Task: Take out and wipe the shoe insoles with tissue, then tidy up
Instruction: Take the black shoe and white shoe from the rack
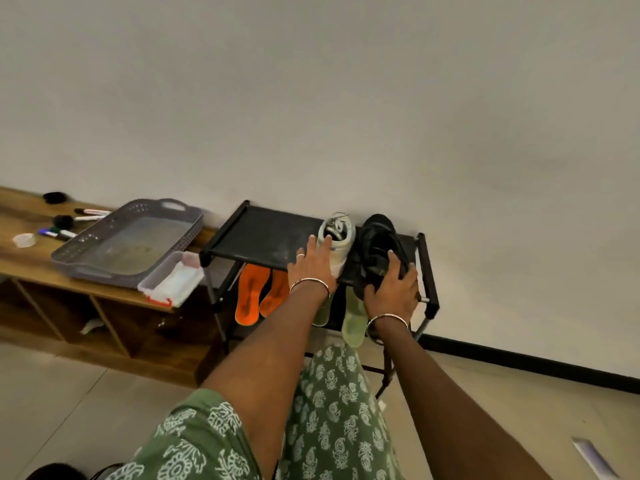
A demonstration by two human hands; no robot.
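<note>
Tidying, apparently: left hand (311,268) rests flat on the white shoe (340,239), right hand (394,289) grips the black shoe (379,242); insoles (247,296) below them probably need refitting.

The person is wearing a green garment (332,410) printed with pale paisley motifs, its sleeve (194,434) at seven o'clock, a thin bangle (310,283) on each wrist, and a ring (300,255) on the left hand (313,265).

Plain wall (346,98), tile flr (62,393), wood bench (31,262)
</note>
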